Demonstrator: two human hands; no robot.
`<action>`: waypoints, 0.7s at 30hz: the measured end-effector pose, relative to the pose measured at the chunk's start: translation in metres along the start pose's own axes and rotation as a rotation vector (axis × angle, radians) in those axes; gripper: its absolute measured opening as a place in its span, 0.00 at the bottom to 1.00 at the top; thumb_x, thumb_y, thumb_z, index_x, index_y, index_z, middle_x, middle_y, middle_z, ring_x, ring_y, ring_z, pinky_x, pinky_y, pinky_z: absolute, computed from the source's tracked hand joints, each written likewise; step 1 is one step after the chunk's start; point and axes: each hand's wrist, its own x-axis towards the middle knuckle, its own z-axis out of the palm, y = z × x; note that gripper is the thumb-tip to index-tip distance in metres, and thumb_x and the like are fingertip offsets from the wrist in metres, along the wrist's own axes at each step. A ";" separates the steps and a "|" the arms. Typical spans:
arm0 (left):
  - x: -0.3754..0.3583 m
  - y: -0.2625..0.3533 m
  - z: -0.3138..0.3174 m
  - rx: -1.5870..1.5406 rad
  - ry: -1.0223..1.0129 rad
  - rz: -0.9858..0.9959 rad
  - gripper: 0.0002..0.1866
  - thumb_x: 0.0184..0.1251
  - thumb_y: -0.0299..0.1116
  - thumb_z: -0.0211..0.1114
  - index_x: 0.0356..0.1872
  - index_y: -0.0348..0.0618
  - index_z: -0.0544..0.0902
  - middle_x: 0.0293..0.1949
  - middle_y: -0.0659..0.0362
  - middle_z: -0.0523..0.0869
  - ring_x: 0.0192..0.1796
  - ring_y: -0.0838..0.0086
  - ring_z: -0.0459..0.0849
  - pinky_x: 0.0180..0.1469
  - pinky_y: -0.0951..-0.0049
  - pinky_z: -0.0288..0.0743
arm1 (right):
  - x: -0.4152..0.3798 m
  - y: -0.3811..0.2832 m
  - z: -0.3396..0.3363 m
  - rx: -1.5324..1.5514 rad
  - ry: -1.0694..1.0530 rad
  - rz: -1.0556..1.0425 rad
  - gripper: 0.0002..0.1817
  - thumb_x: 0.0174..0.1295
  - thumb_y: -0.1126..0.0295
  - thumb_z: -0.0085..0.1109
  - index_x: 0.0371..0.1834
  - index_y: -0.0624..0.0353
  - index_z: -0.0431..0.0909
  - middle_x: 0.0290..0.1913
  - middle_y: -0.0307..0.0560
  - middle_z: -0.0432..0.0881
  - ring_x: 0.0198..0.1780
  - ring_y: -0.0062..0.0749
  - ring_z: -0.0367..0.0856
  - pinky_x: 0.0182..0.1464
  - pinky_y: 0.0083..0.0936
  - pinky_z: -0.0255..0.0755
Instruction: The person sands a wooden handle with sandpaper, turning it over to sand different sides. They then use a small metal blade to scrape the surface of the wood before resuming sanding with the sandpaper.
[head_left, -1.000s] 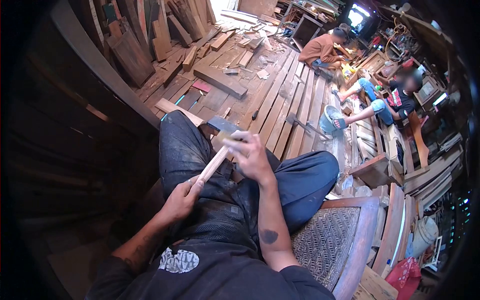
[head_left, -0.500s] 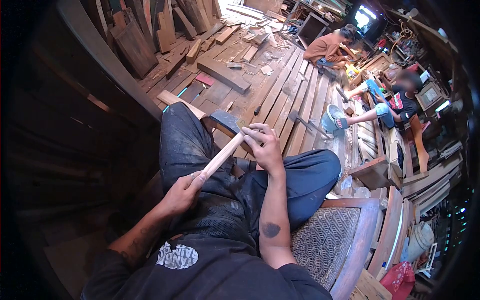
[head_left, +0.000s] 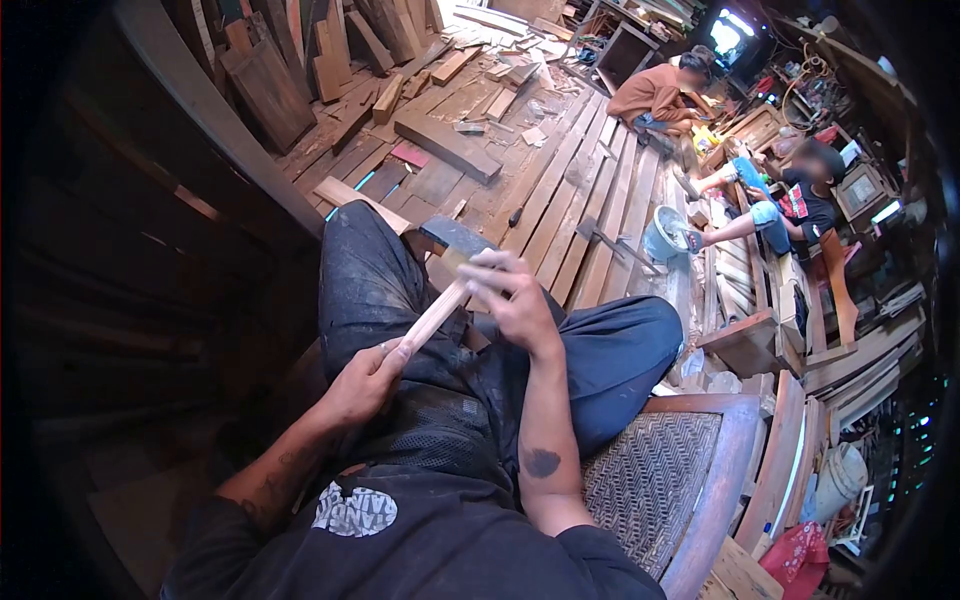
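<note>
Black shirt (head_left: 450, 545) nearest, woven seat (head_left: 650, 480) to its right. Above the lap, pale stick (head_left: 436, 318), slanted up and rightward, lower end wrapped tightly in left hand (head_left: 365, 388). At its upper end, right hand (head_left: 518, 308), blurred, fingers partly curled; impossible to tell how firmly closed, or on what. Just beyond, dark block (head_left: 455, 236). Toward the right edge of the slatted floor (head_left: 560, 215), tool (head_left: 590, 230), then bucket (head_left: 654, 243). Farther right, seated person (head_left: 795, 205), foot beside bucket; farthest, crouched person (head_left: 650, 95) in brown.
</note>
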 end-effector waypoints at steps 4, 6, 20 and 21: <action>0.003 -0.004 -0.001 -0.004 -0.011 -0.007 0.26 0.96 0.45 0.51 0.78 0.35 0.77 0.25 0.73 0.72 0.24 0.87 0.68 0.27 0.78 0.65 | 0.008 -0.002 -0.001 -0.084 0.088 0.061 0.16 0.71 0.69 0.73 0.60 0.51 0.96 0.61 0.48 0.90 0.68 0.45 0.82 0.76 0.39 0.72; 0.004 -0.008 -0.002 -0.001 -0.019 -0.008 0.26 0.96 0.45 0.51 0.78 0.35 0.77 0.26 0.73 0.72 0.24 0.87 0.68 0.27 0.78 0.65 | -0.002 -0.009 -0.001 -0.050 -0.034 -0.052 0.15 0.71 0.69 0.73 0.59 0.50 0.96 0.60 0.48 0.90 0.67 0.44 0.82 0.74 0.38 0.73; 0.005 -0.012 -0.004 0.053 -0.034 -0.036 0.22 0.96 0.46 0.48 0.62 0.37 0.82 0.28 0.69 0.74 0.26 0.83 0.71 0.29 0.75 0.70 | 0.004 -0.003 -0.005 -0.066 -0.021 0.043 0.15 0.69 0.68 0.74 0.58 0.49 0.97 0.59 0.45 0.89 0.65 0.42 0.81 0.72 0.37 0.73; 0.005 -0.013 -0.005 0.056 -0.034 -0.031 0.22 0.96 0.46 0.48 0.62 0.37 0.83 0.28 0.68 0.74 0.26 0.82 0.72 0.29 0.75 0.70 | 0.005 -0.003 -0.004 -0.115 0.024 0.073 0.15 0.69 0.68 0.74 0.58 0.49 0.97 0.58 0.45 0.89 0.65 0.43 0.81 0.72 0.38 0.73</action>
